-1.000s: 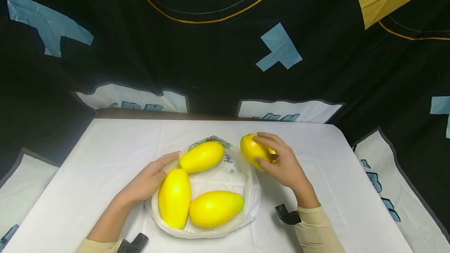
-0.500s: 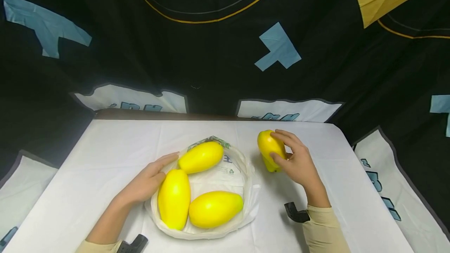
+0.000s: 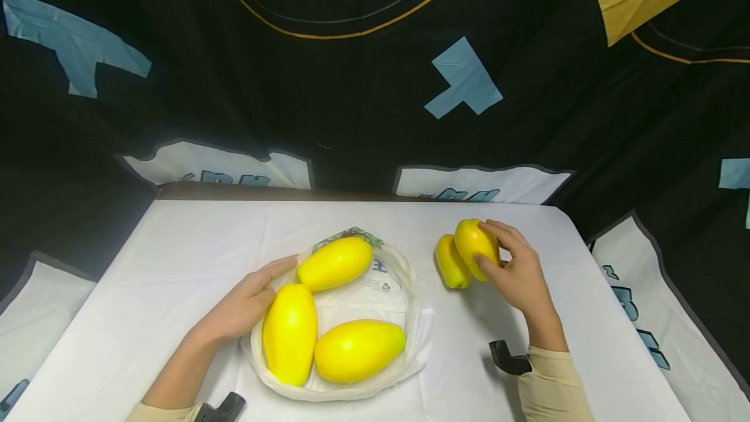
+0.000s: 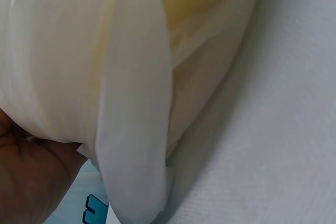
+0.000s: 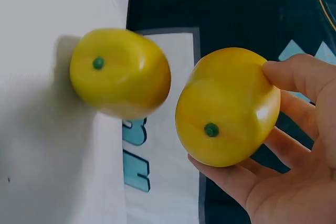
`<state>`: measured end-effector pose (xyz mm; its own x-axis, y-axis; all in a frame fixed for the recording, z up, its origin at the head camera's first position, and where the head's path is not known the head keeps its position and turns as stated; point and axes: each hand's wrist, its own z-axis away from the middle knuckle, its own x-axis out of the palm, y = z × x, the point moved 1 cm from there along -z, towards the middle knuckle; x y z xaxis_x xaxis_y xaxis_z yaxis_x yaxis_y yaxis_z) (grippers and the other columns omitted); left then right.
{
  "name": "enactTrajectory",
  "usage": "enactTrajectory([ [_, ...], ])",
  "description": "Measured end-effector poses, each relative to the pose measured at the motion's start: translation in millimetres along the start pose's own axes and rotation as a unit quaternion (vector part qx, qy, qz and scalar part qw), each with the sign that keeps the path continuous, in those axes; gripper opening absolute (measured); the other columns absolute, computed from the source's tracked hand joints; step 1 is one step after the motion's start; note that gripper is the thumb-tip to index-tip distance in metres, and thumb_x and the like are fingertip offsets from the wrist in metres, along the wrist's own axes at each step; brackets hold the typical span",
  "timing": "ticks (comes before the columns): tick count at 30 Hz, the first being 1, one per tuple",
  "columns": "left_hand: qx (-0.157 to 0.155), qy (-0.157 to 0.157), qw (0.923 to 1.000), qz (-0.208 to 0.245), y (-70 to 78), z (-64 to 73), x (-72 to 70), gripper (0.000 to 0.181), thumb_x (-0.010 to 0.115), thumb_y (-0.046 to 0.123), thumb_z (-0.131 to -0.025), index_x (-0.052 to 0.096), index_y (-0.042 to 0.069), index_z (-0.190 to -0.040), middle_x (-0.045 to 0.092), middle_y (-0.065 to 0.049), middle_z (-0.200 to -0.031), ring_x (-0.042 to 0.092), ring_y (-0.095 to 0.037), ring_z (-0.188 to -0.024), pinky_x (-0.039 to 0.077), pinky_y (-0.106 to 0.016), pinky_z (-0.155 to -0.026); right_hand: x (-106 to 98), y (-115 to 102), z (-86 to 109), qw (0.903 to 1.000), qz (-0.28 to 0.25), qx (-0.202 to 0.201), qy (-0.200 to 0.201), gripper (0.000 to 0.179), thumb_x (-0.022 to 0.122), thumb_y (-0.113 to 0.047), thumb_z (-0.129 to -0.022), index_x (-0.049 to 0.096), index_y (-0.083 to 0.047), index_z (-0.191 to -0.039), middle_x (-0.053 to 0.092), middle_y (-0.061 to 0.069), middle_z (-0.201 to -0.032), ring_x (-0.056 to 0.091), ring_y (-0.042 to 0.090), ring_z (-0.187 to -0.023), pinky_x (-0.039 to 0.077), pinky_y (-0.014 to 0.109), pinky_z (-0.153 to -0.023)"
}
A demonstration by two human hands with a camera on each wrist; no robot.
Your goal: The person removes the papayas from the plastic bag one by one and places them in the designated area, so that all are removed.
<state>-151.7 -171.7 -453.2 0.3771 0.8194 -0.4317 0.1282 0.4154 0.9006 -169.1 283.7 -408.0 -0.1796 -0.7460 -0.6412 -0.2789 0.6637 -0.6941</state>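
In the head view, my right hand [image 3: 518, 269] grips a yellow mango [image 3: 476, 247] between thumb and fingers. Just left of it a second mango [image 3: 452, 262] lies on the table. The right wrist view shows the held mango [image 5: 226, 108] with its green stem dot, a small gap apart from the other mango [image 5: 121, 74]. My left hand [image 3: 243, 305] holds the left rim of a white plastic bag [image 3: 381, 295], whose mouth is spread wide. Inside lie three mangoes: one at the back [image 3: 336, 262], one at the left [image 3: 290, 334], one in front [image 3: 360, 350]. Plastic hides the left fingertips in the left wrist view.
A white cloth covers the table [image 3: 193, 246]. Behind its far edge hangs a dark curtain [image 3: 328, 103] with blue, yellow and white shapes. A black wrist mount [image 3: 510, 358] sits by the right sleeve, and another black mount [image 3: 221, 407] by the left.
My right hand has carried its mango rightward from beside the bag's rim, past the mango on the table, which now shows fully. The left hand and the bag have stayed in place.
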Motion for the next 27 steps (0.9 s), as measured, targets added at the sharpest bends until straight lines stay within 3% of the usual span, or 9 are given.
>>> enactTrajectory([
  [5,-0.004,0.001,1.0000,0.000,-1.1,0.3,-0.1,0.055,0.039,0.000,-0.096,0.040,0.015,-0.149,0.034,-0.006,-0.155,0.023,-0.033,-0.144,0.019,-0.061,-0.113,-4.9,10.6,-0.2,0.9995,0.021,0.010,0.021,0.051,0.073,-0.008,-0.085,0.059,-0.013,-0.134,0.049,0.007,-0.141,0.053,0.031,-0.116,0.056,0.051,-0.082],
  [8,-0.006,-0.002,1.0000,0.004,-0.9,0.1,-0.1,0.055,0.038,0.001,-0.096,0.040,0.016,-0.149,0.034,-0.005,-0.155,0.023,-0.032,-0.144,0.019,-0.061,-0.113,-6.8,17.8,-0.4,0.9989,0.033,0.018,0.029,0.052,0.073,-0.008,-0.085,0.059,-0.012,-0.134,0.050,0.009,-0.140,0.052,0.032,-0.118,0.053,0.053,-0.089],
  [17,-0.011,-0.004,0.9999,0.004,3.6,1.8,0.7,0.056,0.037,0.000,-0.096,0.039,0.014,-0.150,0.033,-0.006,-0.155,0.021,-0.033,-0.145,0.018,-0.062,-0.113,-7.3,38.5,0.5,0.9970,0.054,0.050,0.025,0.051,0.073,-0.006,-0.085,0.058,-0.007,-0.133,0.051,0.014,-0.138,0.049,0.035,-0.123,0.045,0.055,-0.099],
  [27,-0.015,-0.004,0.9999,0.005,-2.5,0.9,1.1,0.057,0.036,-0.001,-0.096,0.038,0.015,-0.150,0.033,-0.004,-0.156,0.022,-0.031,-0.145,0.019,-0.061,-0.113,-1.9,56.5,7.1,0.9863,0.075,0.147,-0.004,0.052,0.069,-0.006,-0.087,0.054,-0.005,-0.137,0.046,0.021,-0.141,0.047,0.040,-0.121,0.043,0.056,-0.100],
])
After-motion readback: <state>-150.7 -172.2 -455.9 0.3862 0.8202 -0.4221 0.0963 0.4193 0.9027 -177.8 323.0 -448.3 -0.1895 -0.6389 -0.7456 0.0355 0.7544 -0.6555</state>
